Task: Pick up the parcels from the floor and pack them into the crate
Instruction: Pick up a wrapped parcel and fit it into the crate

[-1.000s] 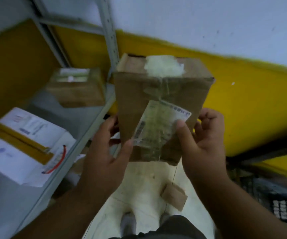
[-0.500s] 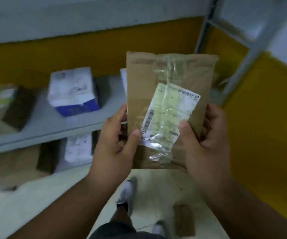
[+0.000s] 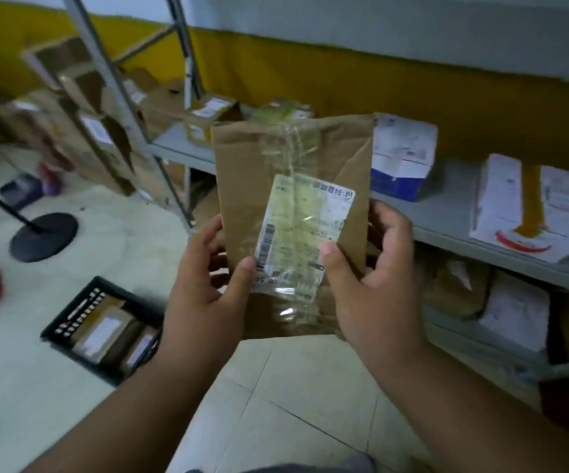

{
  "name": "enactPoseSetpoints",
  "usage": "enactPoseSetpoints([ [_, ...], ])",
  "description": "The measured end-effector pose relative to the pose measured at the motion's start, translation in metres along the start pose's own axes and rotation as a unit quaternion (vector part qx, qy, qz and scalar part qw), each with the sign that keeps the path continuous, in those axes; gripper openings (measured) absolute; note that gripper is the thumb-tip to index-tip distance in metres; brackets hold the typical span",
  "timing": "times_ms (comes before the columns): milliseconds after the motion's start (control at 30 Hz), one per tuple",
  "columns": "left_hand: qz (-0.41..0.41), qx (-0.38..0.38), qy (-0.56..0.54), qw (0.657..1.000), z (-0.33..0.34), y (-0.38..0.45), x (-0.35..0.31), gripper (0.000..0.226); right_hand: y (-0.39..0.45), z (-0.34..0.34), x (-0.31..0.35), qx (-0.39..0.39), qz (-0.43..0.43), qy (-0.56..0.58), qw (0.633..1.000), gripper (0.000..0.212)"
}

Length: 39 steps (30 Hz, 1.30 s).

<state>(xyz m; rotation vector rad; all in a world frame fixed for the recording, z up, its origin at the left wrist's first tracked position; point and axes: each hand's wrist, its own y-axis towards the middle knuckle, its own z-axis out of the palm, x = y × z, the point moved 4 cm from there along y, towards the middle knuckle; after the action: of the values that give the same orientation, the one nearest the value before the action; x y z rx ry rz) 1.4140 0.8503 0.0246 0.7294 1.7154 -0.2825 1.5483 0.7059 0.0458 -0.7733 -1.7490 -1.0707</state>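
Gripping the brown parcel (image 3: 252, 186), left hand (image 3: 208, 288) and right hand (image 3: 375, 278) should carry it level; lower it flat into the black crate (image 3: 71, 312).

Parcel (image 3: 276, 186) up in front between both hands, crate (image 3: 81, 308) down on the floor (image 3: 133, 240) to the left, shelf (image 3: 447, 220) behind on the right.

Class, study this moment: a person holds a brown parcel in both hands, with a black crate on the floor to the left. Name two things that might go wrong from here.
1. The black crate already holds parcels, so the brown parcel may not lie flat and could tip out.
2. The left hand and right hand grip only its lower half, thumbs on the taped label; the tall upper part could swing or slip during lowering.
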Motion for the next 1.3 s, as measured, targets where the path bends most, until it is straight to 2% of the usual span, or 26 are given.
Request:
enactPoseSetpoints([
  [167,-0.047,-0.077,0.036,0.995,-0.174,0.010,0.059,0.053,-0.039,0.170,0.033,0.090,0.016,0.053,0.994,0.050],
  [267,-0.085,-0.119,0.021,0.989,-0.271,0.022,0.096,0.055,-0.064,0.268,0.052,0.159,0.028,0.076,0.984,0.043],
  [400,-0.145,-0.129,-0.032,0.980,-0.356,0.039,0.130,0.062,-0.083,0.354,0.069,0.204,0.036,0.053,0.977,0.036],
  [500,-0.170,-0.109,-0.041,0.979,-0.385,0.054,0.149,0.066,-0.084,0.394,0.071,0.207,0.051,0.039,0.976,0.034],
  [667,-0.176,-0.102,-0.071,0.977,-0.404,0.099,0.181,0.058,-0.056,0.448,0.060,0.198,0.062,0.020,0.978,0.030],
  [900,-0.196,-0.133,-0.047,0.970,-0.441,0.175,0.208,0.052,-0.012,0.545,0.044,0.213,0.122,0.030,0.969,0.026],
  [1100,-0.211,-0.146,-0.065,0.964,-0.487,0.230,0.228,0.051,0.024,0.615,0.049,0.224,0.127,0.020,0.966,0.026],
  [1300,-0.227,-0.055,-0.055,0.971,-0.512,0.278,0.285,0.055,0.034,0.668,0.026,0.170,0.165,-0.013,0.971,0.026],
])
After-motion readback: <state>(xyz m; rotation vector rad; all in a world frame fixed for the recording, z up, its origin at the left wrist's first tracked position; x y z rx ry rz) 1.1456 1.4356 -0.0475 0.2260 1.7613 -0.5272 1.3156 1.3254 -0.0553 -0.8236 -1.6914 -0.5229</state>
